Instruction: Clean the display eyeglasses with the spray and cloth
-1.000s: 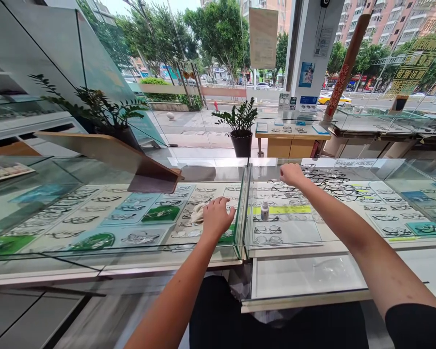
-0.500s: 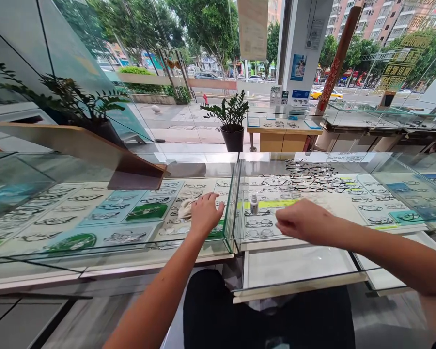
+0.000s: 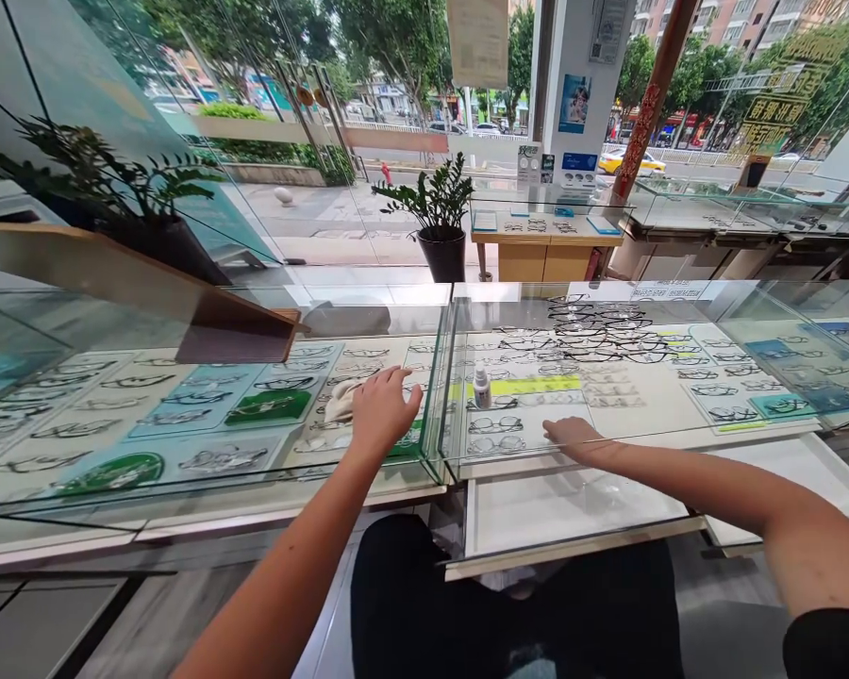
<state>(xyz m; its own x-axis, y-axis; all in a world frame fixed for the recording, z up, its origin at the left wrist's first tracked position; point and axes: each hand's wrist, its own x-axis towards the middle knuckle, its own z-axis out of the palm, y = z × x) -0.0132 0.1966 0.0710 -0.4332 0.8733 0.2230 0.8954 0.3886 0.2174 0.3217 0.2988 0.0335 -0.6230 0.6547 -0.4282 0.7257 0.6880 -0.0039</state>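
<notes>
**Both hands flat on the glass display counter**

Your left hand (image 3: 382, 407) lies palm down on the glass top (image 3: 205, 377) of the left display case, fingers spread and relaxed, gripping nothing. Its fingertips reach toward the seam where the two cases meet. A crumpled white cloth (image 3: 340, 400) sits just beside the thumb side of that hand; whether the hand touches it you cannot tell from this angle.

Your right hand (image 3: 572, 435) rests near the front edge of the right display case (image 3: 643, 429), palm down and fingers extended, holding nothing. A small white bottle (image 3: 481, 387) stands upright on the glass a little beyond it and to its left, apart from the hand. Under the glass, rows of eyeglass frames (image 3: 594, 339) lie on white and green trays. Below the right hand, a white drawer tray (image 3: 566, 514) stands pulled out from the case toward your body.

Beyond the counter, a potted plant (image 3: 435, 212) stands on the floor by the window.
</notes>
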